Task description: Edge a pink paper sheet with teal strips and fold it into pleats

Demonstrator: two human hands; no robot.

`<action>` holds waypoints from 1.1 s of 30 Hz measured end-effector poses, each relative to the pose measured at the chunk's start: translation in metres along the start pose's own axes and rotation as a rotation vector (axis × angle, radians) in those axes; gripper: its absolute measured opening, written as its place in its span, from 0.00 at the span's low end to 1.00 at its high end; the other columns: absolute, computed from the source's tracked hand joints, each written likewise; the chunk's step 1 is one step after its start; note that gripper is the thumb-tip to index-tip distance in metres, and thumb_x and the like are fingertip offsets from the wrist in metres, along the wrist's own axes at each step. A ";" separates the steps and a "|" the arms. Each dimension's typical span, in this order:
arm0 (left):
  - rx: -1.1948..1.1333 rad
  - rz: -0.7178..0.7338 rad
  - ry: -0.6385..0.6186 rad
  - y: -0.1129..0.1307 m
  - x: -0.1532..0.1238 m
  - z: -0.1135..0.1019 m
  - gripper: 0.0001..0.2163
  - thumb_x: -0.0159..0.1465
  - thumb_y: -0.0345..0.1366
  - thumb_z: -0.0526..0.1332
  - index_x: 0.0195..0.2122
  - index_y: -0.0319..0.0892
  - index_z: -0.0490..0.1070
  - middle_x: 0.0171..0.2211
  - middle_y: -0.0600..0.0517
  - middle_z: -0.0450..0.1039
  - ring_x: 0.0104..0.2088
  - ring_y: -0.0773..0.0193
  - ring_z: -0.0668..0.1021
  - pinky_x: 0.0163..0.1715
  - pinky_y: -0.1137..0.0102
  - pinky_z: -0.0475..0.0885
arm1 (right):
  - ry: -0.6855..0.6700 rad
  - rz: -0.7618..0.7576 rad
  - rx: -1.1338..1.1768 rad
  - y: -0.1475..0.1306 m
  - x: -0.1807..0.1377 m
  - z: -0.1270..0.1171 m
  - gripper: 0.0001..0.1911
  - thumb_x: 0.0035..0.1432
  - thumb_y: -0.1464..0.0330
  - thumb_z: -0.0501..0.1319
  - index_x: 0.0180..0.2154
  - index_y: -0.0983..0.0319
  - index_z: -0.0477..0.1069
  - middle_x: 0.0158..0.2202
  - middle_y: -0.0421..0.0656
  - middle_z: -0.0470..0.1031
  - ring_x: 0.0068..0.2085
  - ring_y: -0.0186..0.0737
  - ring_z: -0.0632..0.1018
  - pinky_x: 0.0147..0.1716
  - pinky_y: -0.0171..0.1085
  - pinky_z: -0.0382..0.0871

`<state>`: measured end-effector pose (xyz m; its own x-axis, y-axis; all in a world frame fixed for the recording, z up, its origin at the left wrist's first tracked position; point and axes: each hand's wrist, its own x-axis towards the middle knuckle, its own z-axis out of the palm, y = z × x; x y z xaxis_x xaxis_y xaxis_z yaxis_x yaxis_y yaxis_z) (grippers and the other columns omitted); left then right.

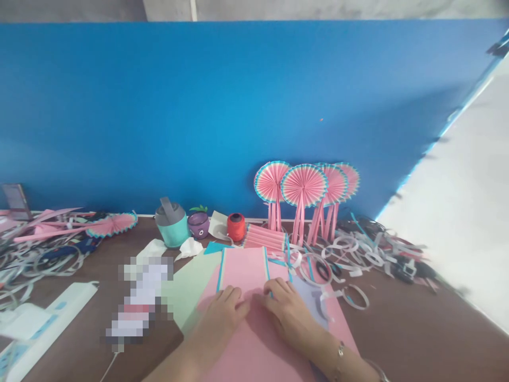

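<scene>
Both my hands rest on a pink paper sheet point(244, 268) with teal side edges, lying on a brown table point(405, 329). My left hand point(223, 313) presses down on the sheet's near part, fingers bent and together. My right hand point(287, 310) lies beside it, fingers flat on the paper, almost touching the left. Under this sheet lies a larger pink sheet point(258, 355) and a pale green sheet point(191, 292). A pleated pink paper strip point(264, 239) sits just beyond the sheet.
Several finished pink paper fans point(304, 185) lean against the blue wall point(238, 106). A teal cup point(172, 223), a purple pot point(198, 224) and a red thread spool point(236, 226) stand behind. Paper strip scraps point(369, 249) litter the right; more fans and scraps point(59, 233) lie left.
</scene>
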<state>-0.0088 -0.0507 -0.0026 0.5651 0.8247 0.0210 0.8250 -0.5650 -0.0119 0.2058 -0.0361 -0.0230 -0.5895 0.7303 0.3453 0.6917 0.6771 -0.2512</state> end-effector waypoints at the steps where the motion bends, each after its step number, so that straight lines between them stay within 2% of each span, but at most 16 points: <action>1: 0.032 0.018 -0.016 0.003 0.000 0.001 0.16 0.65 0.21 0.53 0.48 0.46 0.71 0.40 0.50 0.71 0.42 0.59 0.73 0.37 0.68 0.68 | 0.003 -0.048 -0.038 -0.002 0.001 0.000 0.16 0.59 0.79 0.59 0.46 0.59 0.74 0.40 0.44 0.72 0.41 0.42 0.69 0.39 0.40 0.60; 4: 0.092 0.026 -0.054 0.009 -0.001 0.003 0.13 0.64 0.21 0.56 0.46 0.42 0.73 0.38 0.49 0.73 0.40 0.57 0.75 0.37 0.65 0.71 | -0.014 -0.158 -0.157 -0.006 0.004 0.002 0.06 0.59 0.78 0.62 0.36 0.61 0.73 0.33 0.41 0.73 0.36 0.40 0.68 0.35 0.39 0.57; 8: 0.105 -0.096 -0.079 0.015 -0.002 0.010 0.16 0.63 0.22 0.57 0.49 0.42 0.74 0.39 0.47 0.75 0.40 0.53 0.78 0.36 0.61 0.75 | -0.003 -0.127 -0.258 -0.006 0.001 0.008 0.10 0.56 0.79 0.63 0.26 0.62 0.70 0.28 0.40 0.72 0.32 0.38 0.68 0.32 0.40 0.55; 11: 0.105 -0.209 -0.149 0.017 -0.005 0.010 0.21 0.60 0.15 0.53 0.47 0.40 0.76 0.41 0.45 0.76 0.41 0.52 0.79 0.37 0.60 0.77 | -0.004 -0.059 -0.300 -0.005 -0.006 0.014 0.11 0.53 0.81 0.62 0.24 0.61 0.69 0.26 0.41 0.71 0.29 0.39 0.68 0.30 0.40 0.53; 14: 0.087 -0.301 -0.213 0.016 -0.007 0.002 0.24 0.57 0.12 0.49 0.45 0.37 0.77 0.41 0.42 0.76 0.41 0.53 0.80 0.37 0.61 0.77 | -0.019 -0.018 -0.331 -0.004 -0.011 0.018 0.10 0.51 0.81 0.61 0.25 0.62 0.69 0.26 0.42 0.71 0.29 0.39 0.68 0.29 0.40 0.54; 19: 0.005 -0.393 -0.233 0.004 -0.005 -0.016 0.19 0.59 0.15 0.48 0.36 0.35 0.78 0.37 0.41 0.76 0.38 0.52 0.81 0.37 0.61 0.77 | 0.027 -0.037 -0.359 0.004 -0.011 0.021 0.12 0.51 0.83 0.59 0.26 0.61 0.69 0.27 0.42 0.72 0.29 0.38 0.70 0.31 0.38 0.56; 21: -0.055 -0.444 -0.122 -0.005 -0.005 -0.016 0.17 0.61 0.19 0.48 0.36 0.36 0.76 0.35 0.42 0.76 0.38 0.52 0.81 0.36 0.61 0.76 | 0.059 -0.053 -0.365 0.007 -0.009 0.021 0.11 0.51 0.83 0.59 0.26 0.61 0.68 0.26 0.41 0.72 0.28 0.38 0.71 0.30 0.38 0.57; 23: -0.124 -0.449 0.166 -0.014 -0.005 -0.012 0.15 0.63 0.22 0.48 0.38 0.38 0.74 0.38 0.43 0.74 0.40 0.54 0.79 0.37 0.61 0.75 | 0.108 -0.027 -0.336 0.009 -0.006 0.020 0.11 0.52 0.82 0.58 0.25 0.61 0.67 0.25 0.41 0.71 0.27 0.38 0.71 0.29 0.37 0.57; 25: -0.231 -0.341 0.480 -0.019 -0.005 -0.007 0.14 0.64 0.25 0.47 0.37 0.39 0.72 0.38 0.43 0.73 0.41 0.55 0.77 0.41 0.61 0.74 | 0.181 0.046 -0.257 0.010 -0.003 0.017 0.11 0.53 0.81 0.57 0.24 0.60 0.65 0.23 0.40 0.70 0.26 0.37 0.70 0.28 0.36 0.56; 26: -0.310 -0.268 0.579 -0.019 -0.004 -0.004 0.13 0.65 0.27 0.47 0.36 0.40 0.71 0.37 0.45 0.73 0.40 0.56 0.76 0.42 0.61 0.73 | 0.224 0.084 -0.203 0.010 -0.002 0.015 0.11 0.53 0.81 0.55 0.24 0.60 0.65 0.23 0.39 0.69 0.25 0.36 0.70 0.27 0.35 0.56; 27: -0.404 -0.205 0.623 -0.018 -0.003 -0.002 0.12 0.66 0.29 0.47 0.35 0.41 0.71 0.34 0.46 0.73 0.38 0.58 0.76 0.41 0.63 0.73 | 0.267 0.112 -0.148 0.009 -0.001 0.013 0.11 0.53 0.81 0.54 0.25 0.61 0.65 0.23 0.39 0.69 0.24 0.35 0.70 0.26 0.34 0.56; 29: -0.624 -0.148 0.570 -0.012 -0.001 0.003 0.11 0.67 0.35 0.50 0.36 0.41 0.72 0.31 0.49 0.73 0.33 0.62 0.76 0.36 0.68 0.72 | 0.331 0.097 -0.055 0.006 0.000 0.008 0.12 0.55 0.81 0.52 0.28 0.61 0.66 0.25 0.39 0.70 0.26 0.34 0.71 0.27 0.33 0.58; 31: -0.819 -0.204 0.429 -0.004 0.003 0.008 0.12 0.67 0.41 0.54 0.35 0.41 0.74 0.30 0.51 0.75 0.30 0.64 0.77 0.30 0.72 0.71 | 0.357 -0.013 -0.007 0.001 0.000 0.003 0.12 0.58 0.81 0.51 0.32 0.61 0.67 0.27 0.40 0.72 0.28 0.35 0.72 0.29 0.34 0.60; 33: -0.897 -0.318 0.334 0.002 0.007 0.014 0.18 0.66 0.46 0.56 0.26 0.40 0.73 0.22 0.52 0.73 0.25 0.65 0.75 0.24 0.73 0.68 | 0.337 -0.156 0.001 -0.005 0.000 -0.001 0.11 0.61 0.80 0.50 0.36 0.61 0.68 0.29 0.42 0.74 0.29 0.37 0.72 0.30 0.35 0.62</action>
<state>-0.0036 -0.0460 -0.0162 0.1759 0.9692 0.1725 0.5536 -0.2423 0.7968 0.2027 -0.0392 -0.0209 -0.5171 0.5479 0.6576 0.6042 0.7779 -0.1730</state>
